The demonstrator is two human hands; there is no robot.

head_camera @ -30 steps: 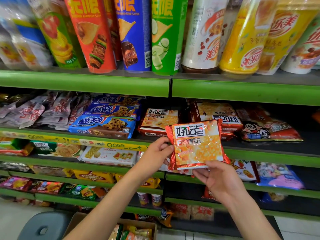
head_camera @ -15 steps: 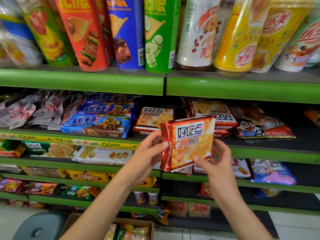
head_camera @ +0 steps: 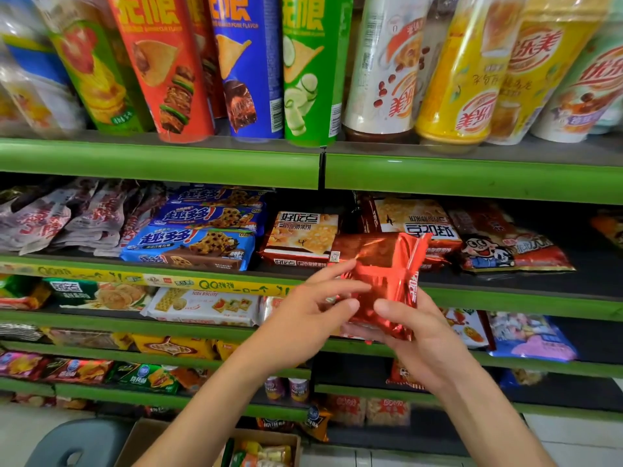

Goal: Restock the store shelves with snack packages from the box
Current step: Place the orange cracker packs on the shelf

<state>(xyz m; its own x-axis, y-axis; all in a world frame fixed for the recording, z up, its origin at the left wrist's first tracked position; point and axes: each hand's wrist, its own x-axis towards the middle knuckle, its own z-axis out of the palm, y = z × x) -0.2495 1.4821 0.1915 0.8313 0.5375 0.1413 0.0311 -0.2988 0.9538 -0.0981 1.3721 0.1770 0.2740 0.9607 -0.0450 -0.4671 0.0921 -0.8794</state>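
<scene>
Both hands, left hand [head_camera: 313, 311] and right hand [head_camera: 418, 335], grip one red snack package [head_camera: 384, 281], upright, foil back showing, before the green shelf [head_camera: 505, 299].

Both hands grip a shiny red snack packet [head_camera: 384, 284] before the green shelf edge [head_camera: 505, 298]. The left hand [head_camera: 303, 318] pinches its left side. The right hand [head_camera: 421, 335] cups its bottom.

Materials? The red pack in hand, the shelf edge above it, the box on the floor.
Red pack: looks like metallised plastic film, glossy; it creases and throws sharp glints. Green shelf edge: probably painted metal or plastic, smooth semi-gloss with a soft highlight along it. Box: cardboard by its matte brown face.
</scene>
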